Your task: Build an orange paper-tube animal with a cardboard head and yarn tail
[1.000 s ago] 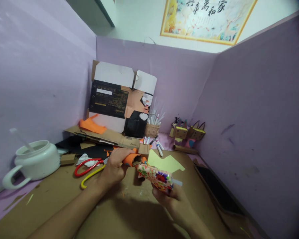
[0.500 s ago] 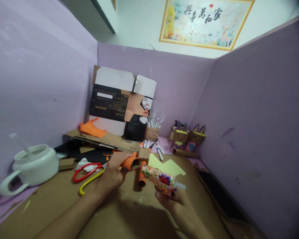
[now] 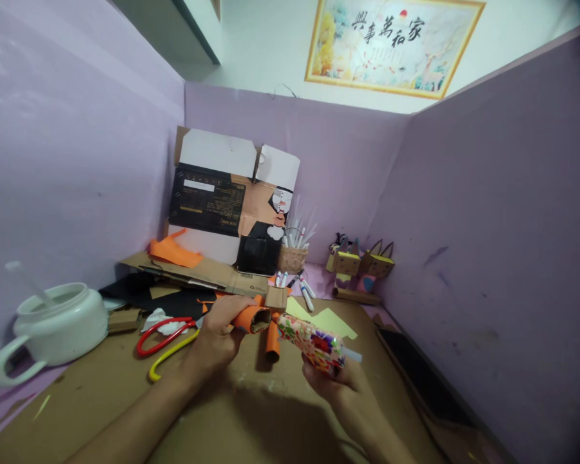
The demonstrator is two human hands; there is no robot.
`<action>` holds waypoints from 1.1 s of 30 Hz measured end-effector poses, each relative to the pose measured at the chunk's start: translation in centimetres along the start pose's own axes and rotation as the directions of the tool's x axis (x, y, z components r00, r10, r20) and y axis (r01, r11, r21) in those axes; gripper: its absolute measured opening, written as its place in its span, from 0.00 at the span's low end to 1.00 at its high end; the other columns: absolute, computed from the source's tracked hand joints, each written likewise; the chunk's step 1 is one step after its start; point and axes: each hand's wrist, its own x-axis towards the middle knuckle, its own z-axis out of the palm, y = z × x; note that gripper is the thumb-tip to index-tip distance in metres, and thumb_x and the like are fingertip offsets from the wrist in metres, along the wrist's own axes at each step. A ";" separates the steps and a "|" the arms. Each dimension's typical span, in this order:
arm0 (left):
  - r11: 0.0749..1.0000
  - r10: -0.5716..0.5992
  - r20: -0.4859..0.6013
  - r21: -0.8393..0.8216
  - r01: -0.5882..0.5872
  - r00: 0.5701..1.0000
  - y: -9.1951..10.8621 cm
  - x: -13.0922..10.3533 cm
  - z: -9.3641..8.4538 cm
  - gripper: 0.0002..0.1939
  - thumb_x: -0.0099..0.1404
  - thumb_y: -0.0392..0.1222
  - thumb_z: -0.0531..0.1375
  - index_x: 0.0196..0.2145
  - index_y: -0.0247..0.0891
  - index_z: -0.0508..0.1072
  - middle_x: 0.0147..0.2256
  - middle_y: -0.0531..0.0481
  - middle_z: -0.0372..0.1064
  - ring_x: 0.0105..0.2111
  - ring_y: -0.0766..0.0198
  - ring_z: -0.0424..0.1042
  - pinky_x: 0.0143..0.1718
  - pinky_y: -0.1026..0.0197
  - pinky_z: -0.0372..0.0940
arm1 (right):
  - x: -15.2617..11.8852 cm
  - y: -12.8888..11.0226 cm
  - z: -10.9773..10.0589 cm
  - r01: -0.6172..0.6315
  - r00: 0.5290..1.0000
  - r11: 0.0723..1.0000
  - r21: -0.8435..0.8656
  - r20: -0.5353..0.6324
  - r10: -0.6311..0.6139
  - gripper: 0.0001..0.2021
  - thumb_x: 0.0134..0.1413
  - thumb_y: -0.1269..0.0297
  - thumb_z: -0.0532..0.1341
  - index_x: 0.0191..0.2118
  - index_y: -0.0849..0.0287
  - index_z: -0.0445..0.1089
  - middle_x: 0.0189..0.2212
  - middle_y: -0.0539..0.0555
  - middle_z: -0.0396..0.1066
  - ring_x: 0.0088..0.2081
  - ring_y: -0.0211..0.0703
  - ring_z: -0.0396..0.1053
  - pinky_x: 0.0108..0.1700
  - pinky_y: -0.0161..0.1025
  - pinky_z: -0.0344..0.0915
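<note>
Lilac panels [image 3: 338, 161] enclose the work area at left, right and far side; a brown cardboard sheet [image 3: 212, 419] covers its floor. A framed picture [image 3: 394, 48] hangs beyond the far panel, against which an unfolded box [image 3: 234, 201] leans. A white pot [image 3: 65, 328] stands at left, a stick rising from it; a dark flat device [image 3: 425, 380] lies along the right panel. The right hand [image 3: 341, 386] has its fingers wrapped around a floral glue gun [image 3: 312, 341]. The left hand [image 3: 225, 328], fingers curled around an orange tube [image 3: 251, 319] at centre, partly hides red-and-yellow scissors [image 3: 168, 341]. The gun's front end is just beside the tube's open end; contact cannot be determined. A second orange tube [image 3: 272, 345] lies between them. Eared cardboard figures [image 3: 350, 265] and a filled basket [image 3: 292, 260] stand at the far side. Writing: the framed picture bears 家和萬事興, read right to left; the box's gold print is illegible.
</note>
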 end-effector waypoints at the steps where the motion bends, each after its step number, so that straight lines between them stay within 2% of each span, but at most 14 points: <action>1: 1.000 -0.010 0.003 -0.003 0.010 1.000 0.2 0.0 0.0 0.11 0.59 0.35 0.58 0.41 0.40 0.70 0.40 0.46 0.72 0.41 0.58 0.70 0.42 0.57 0.64 | 0.0 0.0 0.0 -0.003 1.000 1.000 -0.010 0.003 0.003 0.12 0.43 0.59 0.57 0.21 0.57 0.53 0.19 0.45 0.45 0.22 0.33 0.44 0.23 0.34 0.42; 6: 1.000 -0.016 0.000 -0.019 0.016 1.000 0.3 0.0 0.0 0.11 0.59 0.35 0.58 0.41 0.40 0.70 0.39 0.46 0.72 0.41 0.58 0.70 0.42 0.57 0.64 | 0.1 -0.1 -0.1 0.001 1.000 0.999 -0.049 -0.007 -0.001 0.12 0.42 0.60 0.57 0.19 0.57 0.52 0.18 0.45 0.44 0.21 0.33 0.43 0.23 0.34 0.42; 11: 1.000 -0.002 -0.001 0.010 0.002 1.000 -0.2 -0.1 0.1 0.12 0.58 0.34 0.57 0.41 0.39 0.70 0.41 0.45 0.72 0.42 0.56 0.70 0.41 0.56 0.65 | 0.1 -0.1 0.1 0.016 0.999 0.999 0.034 0.039 -0.017 0.11 0.41 0.63 0.58 0.20 0.58 0.53 0.18 0.44 0.46 0.21 0.32 0.44 0.22 0.33 0.43; 16: 0.999 -0.039 -0.026 0.007 0.040 0.999 0.1 -0.1 0.1 0.12 0.58 0.33 0.56 0.42 0.39 0.70 0.42 0.44 0.71 0.43 0.56 0.69 0.42 0.55 0.65 | -0.3 -0.7 0.2 0.053 0.992 0.989 0.134 0.106 -0.068 0.06 0.43 0.66 0.58 0.22 0.60 0.60 0.18 0.46 0.53 0.21 0.33 0.47 0.23 0.32 0.47; 19: 1.000 -0.024 -0.040 -0.003 0.024 0.999 0.3 -0.1 0.2 0.13 0.58 0.33 0.57 0.41 0.39 0.71 0.41 0.45 0.71 0.42 0.56 0.69 0.42 0.55 0.65 | -0.7 -1.2 0.4 0.013 0.992 0.992 0.124 0.127 -0.029 0.05 0.44 0.65 0.58 0.25 0.60 0.64 0.20 0.47 0.56 0.22 0.33 0.49 0.24 0.33 0.48; 24: 0.998 0.052 -0.062 -0.027 -0.054 0.997 -0.2 -0.1 0.4 0.14 0.57 0.31 0.57 0.41 0.40 0.71 0.39 0.46 0.72 0.41 0.58 0.70 0.43 0.55 0.64 | -0.9 -0.8 0.7 -0.010 0.992 0.989 0.146 0.130 -0.009 0.10 0.43 0.62 0.59 0.19 0.59 0.60 0.17 0.45 0.50 0.21 0.33 0.45 0.23 0.33 0.46; 27: 0.997 0.072 -0.057 -0.023 -0.073 0.996 -0.5 -0.2 0.5 0.15 0.56 0.30 0.58 0.41 0.40 0.71 0.40 0.47 0.71 0.41 0.59 0.69 0.44 0.55 0.64 | -0.8 -0.4 0.8 0.008 0.994 0.991 0.133 0.110 -0.022 0.09 0.43 0.63 0.59 0.20 0.59 0.60 0.17 0.45 0.49 0.21 0.33 0.45 0.23 0.33 0.46; 33: 0.993 0.120 -0.045 -0.013 -0.121 0.992 -0.9 -0.2 0.6 0.16 0.56 0.29 0.57 0.42 0.41 0.71 0.40 0.47 0.72 0.42 0.59 0.69 0.45 0.54 0.63 | -0.6 0.3 0.7 0.024 0.987 0.991 0.131 0.152 -0.044 0.08 0.45 0.66 0.57 0.22 0.59 0.57 0.19 0.45 0.49 0.22 0.33 0.46 0.24 0.33 0.45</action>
